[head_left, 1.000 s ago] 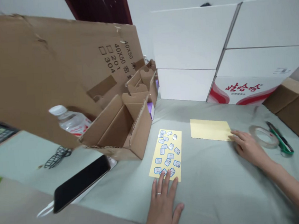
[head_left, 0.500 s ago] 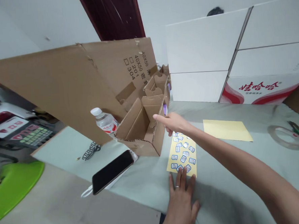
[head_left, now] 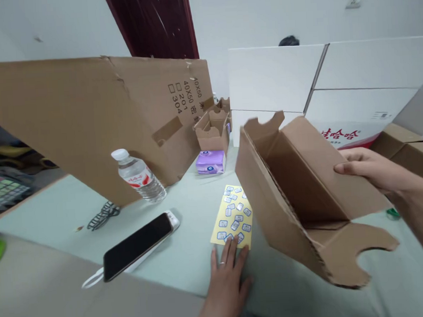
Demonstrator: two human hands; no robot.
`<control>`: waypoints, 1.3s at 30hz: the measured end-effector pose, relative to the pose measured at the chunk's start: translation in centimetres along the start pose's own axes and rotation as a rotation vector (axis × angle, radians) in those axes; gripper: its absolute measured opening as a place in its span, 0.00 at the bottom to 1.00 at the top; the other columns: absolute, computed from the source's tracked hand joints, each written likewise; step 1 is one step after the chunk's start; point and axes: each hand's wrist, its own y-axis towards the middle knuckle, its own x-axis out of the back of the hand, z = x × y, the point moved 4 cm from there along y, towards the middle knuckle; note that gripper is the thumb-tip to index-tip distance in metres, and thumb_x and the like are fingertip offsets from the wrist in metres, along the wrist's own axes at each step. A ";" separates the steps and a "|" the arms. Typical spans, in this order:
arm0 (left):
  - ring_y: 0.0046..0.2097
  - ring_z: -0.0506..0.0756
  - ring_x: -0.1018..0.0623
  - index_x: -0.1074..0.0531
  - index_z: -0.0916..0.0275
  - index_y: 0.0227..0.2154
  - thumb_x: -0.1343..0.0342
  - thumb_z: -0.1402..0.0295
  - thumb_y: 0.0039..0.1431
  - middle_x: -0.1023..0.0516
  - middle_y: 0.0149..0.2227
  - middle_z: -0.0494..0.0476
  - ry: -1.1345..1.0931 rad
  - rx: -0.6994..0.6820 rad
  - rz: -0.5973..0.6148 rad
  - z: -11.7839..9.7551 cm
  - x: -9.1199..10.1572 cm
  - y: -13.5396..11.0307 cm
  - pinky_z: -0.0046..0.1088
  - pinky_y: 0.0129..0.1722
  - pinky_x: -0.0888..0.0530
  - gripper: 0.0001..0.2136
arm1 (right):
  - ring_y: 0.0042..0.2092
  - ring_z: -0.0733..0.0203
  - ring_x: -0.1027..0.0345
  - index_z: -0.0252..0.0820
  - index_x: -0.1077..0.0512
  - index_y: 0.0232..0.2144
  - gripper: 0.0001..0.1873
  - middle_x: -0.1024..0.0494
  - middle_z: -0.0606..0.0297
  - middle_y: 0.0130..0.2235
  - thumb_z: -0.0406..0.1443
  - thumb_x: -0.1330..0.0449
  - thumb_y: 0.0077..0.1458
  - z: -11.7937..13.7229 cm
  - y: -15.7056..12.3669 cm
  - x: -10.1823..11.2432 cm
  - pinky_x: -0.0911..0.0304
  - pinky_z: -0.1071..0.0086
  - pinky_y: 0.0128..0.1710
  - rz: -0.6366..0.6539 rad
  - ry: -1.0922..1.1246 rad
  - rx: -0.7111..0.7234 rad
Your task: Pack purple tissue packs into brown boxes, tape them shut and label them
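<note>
The right hand (head_left: 373, 172) is grasping a folded cardboard insert (head_left: 292, 192) at the right of the frame, fingers curled over its right edge, and holds it up off the table, tilted, with its notched flaps sticking out at the top and bottom. The left hand (head_left: 224, 284) is at the bottom centre, open and not gripping anything, fingers spread and pressing lightly on the lower edge of a yellow sticker sheet (head_left: 233, 217); a ring (head_left: 222, 262) shows on one finger. The sheet lies flat on the pale green table cover (head_left: 46, 209), with blue-bordered labels across it, and the fingertips overlap a few of them. Just left of the sheet, a black phone (head_left: 136, 247) lies on a white power bank (head_left: 172, 220) with a white cord loop (head_left: 92, 280). A water bottle (head_left: 139, 176) lies on its side further up, near a black cable (head_left: 103, 215). A purple tissue pack (head_left: 211, 162) sits below a small cardboard insert (head_left: 212, 129). A large cardboard sheet (head_left: 69, 119) fills the upper left, a dark red door (head_left: 153, 23) stands behind it, and white boxes (head_left: 274, 78) are stacked at the upper right.
</note>
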 end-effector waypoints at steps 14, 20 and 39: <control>0.69 0.64 0.46 0.41 0.66 0.61 0.48 0.65 0.61 0.45 0.67 0.70 -0.106 0.242 -0.346 4.1 9.2 13.0 0.45 0.66 0.45 0.26 | 0.39 0.53 0.26 0.47 0.20 0.34 0.20 0.19 0.62 0.36 0.54 0.40 0.55 -6.4 4.2 4.0 0.31 0.63 0.41 0.556 -0.306 0.049; 0.69 0.79 0.56 0.49 0.74 0.63 0.42 0.51 0.53 0.57 0.69 0.83 -0.107 0.556 -0.401 10.9 12.4 24.4 0.63 0.62 0.48 0.42 | 0.41 0.52 0.26 0.47 0.24 0.46 0.24 0.19 0.61 0.39 0.55 0.43 0.57 -8.1 3.3 4.8 0.30 0.61 0.41 0.279 -0.358 0.022; 0.64 0.76 0.44 0.41 0.64 0.61 0.39 0.57 0.44 0.47 0.61 0.71 -0.182 0.528 -0.494 8.4 14.5 21.4 0.57 0.60 0.37 0.39 | 0.48 0.48 0.27 0.46 0.25 0.46 0.26 0.22 0.57 0.50 0.55 0.40 0.54 -8.5 -2.0 7.3 0.29 0.57 0.44 0.038 -0.343 -0.067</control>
